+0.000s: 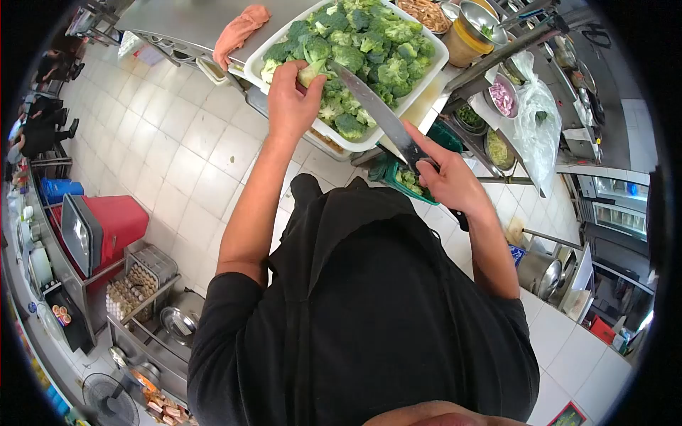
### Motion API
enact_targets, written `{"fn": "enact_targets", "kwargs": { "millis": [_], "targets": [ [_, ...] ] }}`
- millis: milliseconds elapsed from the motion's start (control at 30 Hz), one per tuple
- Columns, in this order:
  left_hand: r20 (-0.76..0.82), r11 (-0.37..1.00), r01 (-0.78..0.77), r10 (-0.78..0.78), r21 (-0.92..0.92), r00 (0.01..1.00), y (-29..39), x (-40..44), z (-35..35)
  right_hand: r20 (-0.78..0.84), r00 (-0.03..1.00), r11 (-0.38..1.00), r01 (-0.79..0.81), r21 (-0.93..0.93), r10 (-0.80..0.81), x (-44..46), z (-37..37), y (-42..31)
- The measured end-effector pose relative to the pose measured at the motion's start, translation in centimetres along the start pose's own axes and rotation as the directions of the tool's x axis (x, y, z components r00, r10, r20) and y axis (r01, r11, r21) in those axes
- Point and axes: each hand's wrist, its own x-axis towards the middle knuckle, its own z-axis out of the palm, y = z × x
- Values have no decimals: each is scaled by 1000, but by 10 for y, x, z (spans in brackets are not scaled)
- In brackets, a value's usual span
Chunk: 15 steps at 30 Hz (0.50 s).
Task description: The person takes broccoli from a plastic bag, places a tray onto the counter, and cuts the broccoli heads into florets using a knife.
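My left hand [293, 98] is closed round a broccoli floret [312, 67], its pale stem showing past the thumb. In my right hand [449, 177] is a large kitchen knife [376, 108], gripped by its black handle with the index finger laid along the blade. The knife's tip is close to the stem of the held floret; whether it touches I cannot tell. Beneath both lies a white tray [428, 86] heaped with broccoli florets [398, 74]. The far side of the held floret is partly hidden by my fingers.
An orange cloth [240, 32] lies on the steel counter [174, 18] left of the tray. A green crate [387, 174] with broccoli pieces stands below the tray's near edge. To the right are a bowl of chopped purple onion [502, 98] and a plastic bag [538, 131].
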Motion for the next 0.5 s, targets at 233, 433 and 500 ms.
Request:
{"fn": "enact_targets", "kwargs": {
  "millis": [233, 433, 500],
  "targets": [
    [-3, 999, -42, 42, 19, 999, 9, 6, 3, -167, 986, 999, -9, -45, 1, -9, -6, 11],
    [24, 999, -29, 29, 25, 999, -1, 13, -4, -232, 973, 995, -22, -99, -1, -8, -19, 37],
    [48, 999, -32, 30, 31, 998, 3, 13, -9, -224, 970, 982, 51, -181, -92, -14, -15, 25]
  ]
}}
